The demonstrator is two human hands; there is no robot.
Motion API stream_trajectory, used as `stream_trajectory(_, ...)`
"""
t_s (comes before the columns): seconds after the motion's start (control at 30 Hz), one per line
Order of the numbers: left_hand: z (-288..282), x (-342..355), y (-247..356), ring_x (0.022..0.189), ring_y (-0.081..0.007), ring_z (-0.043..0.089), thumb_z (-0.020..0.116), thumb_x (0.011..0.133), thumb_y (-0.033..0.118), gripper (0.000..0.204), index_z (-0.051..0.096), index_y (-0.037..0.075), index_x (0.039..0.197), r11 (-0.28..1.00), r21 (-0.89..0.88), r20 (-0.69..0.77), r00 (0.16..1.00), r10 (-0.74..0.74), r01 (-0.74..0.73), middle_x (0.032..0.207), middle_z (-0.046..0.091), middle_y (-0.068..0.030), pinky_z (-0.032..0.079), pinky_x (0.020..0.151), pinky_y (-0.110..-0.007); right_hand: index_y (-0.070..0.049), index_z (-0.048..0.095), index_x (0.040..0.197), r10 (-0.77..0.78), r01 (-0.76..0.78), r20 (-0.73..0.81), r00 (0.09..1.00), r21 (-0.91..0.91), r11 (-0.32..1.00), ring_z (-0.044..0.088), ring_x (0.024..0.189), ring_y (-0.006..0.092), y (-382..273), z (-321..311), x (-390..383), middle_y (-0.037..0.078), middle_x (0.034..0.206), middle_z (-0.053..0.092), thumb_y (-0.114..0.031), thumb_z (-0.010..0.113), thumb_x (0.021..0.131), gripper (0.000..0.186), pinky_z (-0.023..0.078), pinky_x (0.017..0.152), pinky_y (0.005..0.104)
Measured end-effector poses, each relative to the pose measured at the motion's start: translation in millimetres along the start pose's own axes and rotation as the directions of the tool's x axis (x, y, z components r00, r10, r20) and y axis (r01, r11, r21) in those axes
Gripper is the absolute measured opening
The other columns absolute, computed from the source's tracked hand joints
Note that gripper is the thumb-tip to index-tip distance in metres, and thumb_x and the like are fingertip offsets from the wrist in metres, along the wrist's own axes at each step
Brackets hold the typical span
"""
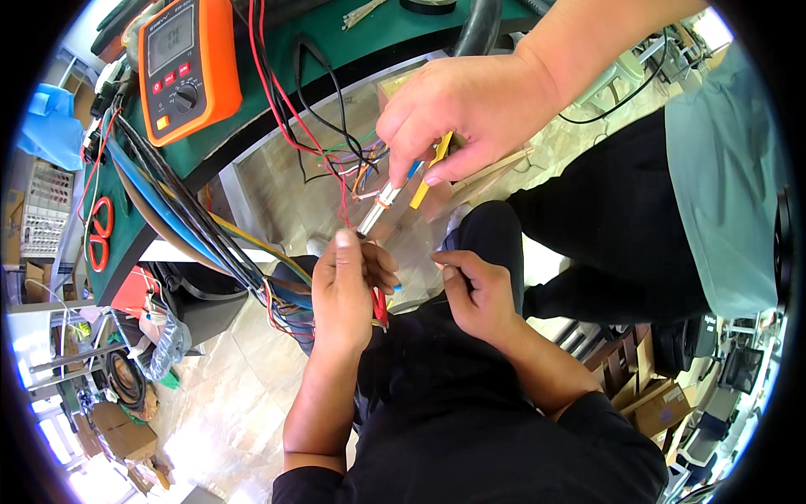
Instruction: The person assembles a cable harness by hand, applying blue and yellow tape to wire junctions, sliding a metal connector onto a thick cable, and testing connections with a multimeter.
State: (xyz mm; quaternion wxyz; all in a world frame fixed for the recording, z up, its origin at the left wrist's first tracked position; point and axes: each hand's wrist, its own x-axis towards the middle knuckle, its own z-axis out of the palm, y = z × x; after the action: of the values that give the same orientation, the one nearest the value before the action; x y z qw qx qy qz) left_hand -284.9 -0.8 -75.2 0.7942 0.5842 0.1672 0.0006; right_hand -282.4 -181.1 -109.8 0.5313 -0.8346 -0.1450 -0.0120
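My left hand (342,290) is closed, thumb up, at the dark lower end of a slim white stick-like piece (382,206) with an orange band. A red clip (379,307) and a small blue tip show beside its fingers. Another person's hand (466,118) reaches in from the upper right, a finger touching the piece's upper end. That hand also holds a flat yellow strip (432,172). My right hand (483,294) is apart from the piece, its fingers curled with thumb and forefinger close together; what they hold, if anything, I cannot make out.
An orange multimeter (189,67) lies on the curved green table (277,71). Red and black leads (281,92) hang over its edge. A thick cable bundle (180,214) runs down beside my left arm. Red-handled scissors (101,235) lie at left. The other person's dark-clothed legs (604,202) are close on the right.
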Motion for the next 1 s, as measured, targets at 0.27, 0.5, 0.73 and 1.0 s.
stream_trajectory(0.27,-1.7,2.8,0.6,0.062,-0.0118,0.056,0.038,0.105,0.039,0.048,0.060,-0.005,0.108,0.998,0.012,-0.004,0.998,-0.056,0.056,0.074,0.060,-0.0056,0.045,0.057,-0.026,0.000,0.065,0.103,0.034,-0.034,-0.012,0.999,-0.004,0.999,0.063,0.056,0.0229,6.4,-4.3,-5.7,0.017,0.074,0.065,0.000,0.057,0.088,0.017,0.048,0.054,0.0294)
stream_trajectory(0.5,-5.6,4.2,-6.0,0.060,-0.0108,0.054,0.047,0.103,0.034,0.039,0.063,-0.001,0.107,1.000,0.020,0.009,1.000,0.012,-0.013,0.073,0.059,-0.0038,0.042,0.056,-0.025,0.001,0.065,0.102,0.006,-0.006,-0.016,1.000,-0.026,1.000,0.065,0.059,0.0268,8.0,-4.8,-4.9,0.018,0.079,0.067,0.001,0.057,0.087,0.018,0.049,0.055,0.0306)
stream_trajectory(0.73,-4.6,-0.4,-8.6,0.062,-0.0099,0.055,0.053,0.100,0.033,0.038,0.057,-0.002,0.114,0.996,0.071,-0.077,0.995,0.066,-0.061,0.076,0.060,-0.0037,0.045,0.057,-0.024,0.000,0.066,0.102,0.026,-0.026,-0.009,1.000,-0.028,0.999,0.066,0.061,0.0279,8.2,-7.4,-4.9,0.018,0.080,0.067,0.001,0.057,0.087,0.018,0.050,0.056,0.0309)
stream_trajectory(1.0,7.8,12.5,2.4,0.065,-0.0078,0.054,0.063,0.095,0.026,0.036,0.057,-0.005,0.113,0.924,0.341,-0.020,0.981,0.192,-0.174,0.080,0.062,-0.0046,0.045,0.059,-0.023,0.000,0.066,0.103,0.051,-0.051,-0.001,0.999,-0.028,0.998,0.065,0.061,0.0283,10.0,-9.0,-5.7,0.018,0.078,0.066,0.000,0.057,0.087,0.018,0.050,0.057,0.0314)
